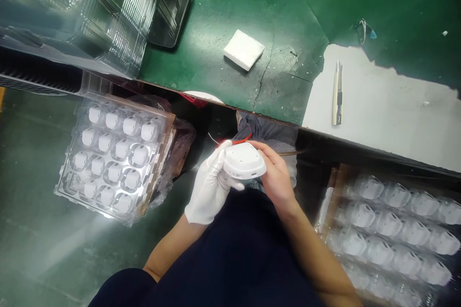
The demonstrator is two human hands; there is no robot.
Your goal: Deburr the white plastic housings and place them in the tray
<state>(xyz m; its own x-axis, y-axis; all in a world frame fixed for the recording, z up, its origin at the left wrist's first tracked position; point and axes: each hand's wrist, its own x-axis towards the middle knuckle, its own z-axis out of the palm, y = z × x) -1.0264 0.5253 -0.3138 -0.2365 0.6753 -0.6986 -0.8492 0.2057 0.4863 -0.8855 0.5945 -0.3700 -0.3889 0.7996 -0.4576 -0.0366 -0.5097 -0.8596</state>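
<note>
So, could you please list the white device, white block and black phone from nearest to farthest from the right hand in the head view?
1. White device: touching the right hand, on its left.
2. White block: ahead on the green tabletop, slightly left.
3. Black phone: farther ahead and left, beside the clear trays.

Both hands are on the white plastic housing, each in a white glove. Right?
Not quite: only the left hand wears a white glove; the right hand is bare, as the head view shows. Both hands are indeed on the white plastic housing.
</note>
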